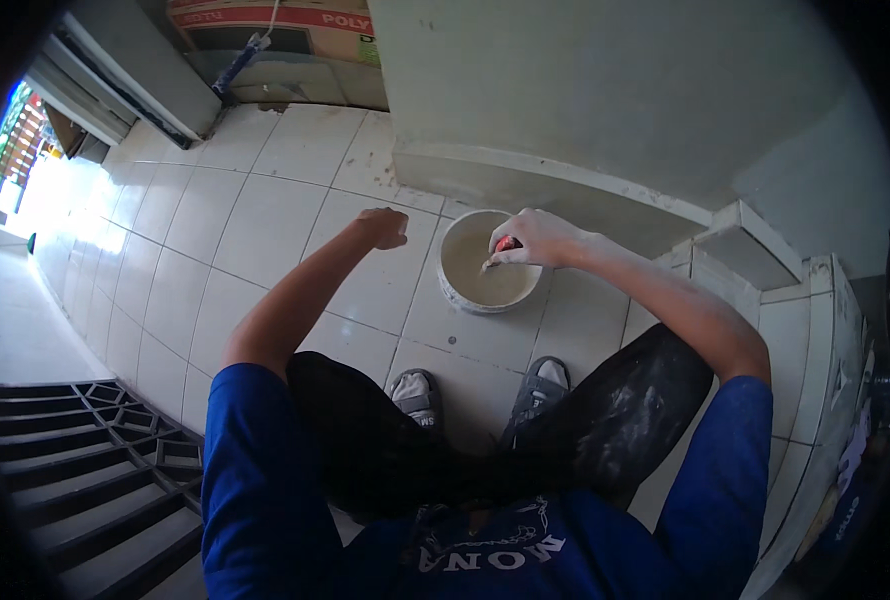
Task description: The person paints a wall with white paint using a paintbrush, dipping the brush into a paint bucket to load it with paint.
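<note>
A white bucket (449,290) stands on the tiled floor in front of my feet, holding a cloudy beige liquid. My right hand (543,240), coated with white dust, reaches over the bucket's right side. Its fingers are closed round a small red-handled tool (506,244), whose pale tip points down toward the liquid; the exact kind of tool is hard to make out. To the left of the bucket, my left hand (383,228) hangs above the tiles with its fingers curled in. Nothing shows in it, and it touches nothing.
Behind the bucket runs a grey wall with a low ledge (565,185). A cardboard box (275,60) and a paint roller (240,68) are at the back left. Black metal grating (85,450) lies at the lower left. A tiled step (795,340) rises at the right.
</note>
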`<state>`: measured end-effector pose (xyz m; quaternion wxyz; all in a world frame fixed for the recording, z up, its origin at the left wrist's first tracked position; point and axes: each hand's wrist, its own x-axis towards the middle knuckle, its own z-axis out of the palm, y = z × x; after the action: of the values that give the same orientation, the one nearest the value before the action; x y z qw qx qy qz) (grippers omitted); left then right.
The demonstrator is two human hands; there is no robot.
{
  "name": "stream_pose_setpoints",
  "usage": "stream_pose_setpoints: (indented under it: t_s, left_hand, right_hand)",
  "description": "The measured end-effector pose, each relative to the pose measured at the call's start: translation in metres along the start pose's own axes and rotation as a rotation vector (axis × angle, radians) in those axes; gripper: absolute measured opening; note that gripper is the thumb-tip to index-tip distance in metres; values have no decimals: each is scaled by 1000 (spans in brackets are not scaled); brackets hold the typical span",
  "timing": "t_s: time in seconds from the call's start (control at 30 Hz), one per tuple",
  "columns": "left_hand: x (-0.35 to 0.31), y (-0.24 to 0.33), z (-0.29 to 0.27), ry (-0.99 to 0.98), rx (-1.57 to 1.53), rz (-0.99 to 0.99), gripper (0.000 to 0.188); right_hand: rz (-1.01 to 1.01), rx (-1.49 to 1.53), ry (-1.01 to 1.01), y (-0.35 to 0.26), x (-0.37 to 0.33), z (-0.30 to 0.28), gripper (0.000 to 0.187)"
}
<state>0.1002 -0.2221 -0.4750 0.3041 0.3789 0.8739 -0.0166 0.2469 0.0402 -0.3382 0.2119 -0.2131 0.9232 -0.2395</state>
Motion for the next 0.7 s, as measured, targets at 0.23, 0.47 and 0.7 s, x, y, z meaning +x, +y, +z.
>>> stream_pose_setpoints:
  t_s: [0.23, 0.47, 0.7]
  left_hand:
    - [-15, 12, -2, -44, 27, -64, 37]
    - [-6, 13, 0, -61, 11, -51, 37]
    - [-5, 16, -9, 67, 0, -77, 33]
  right_hand:
    - [95, -222, -99, 10, 5, 29, 18]
    - [177, -468, -113, 15, 11, 27, 20]
    - [176, -475, -32, 20, 13, 22, 25]
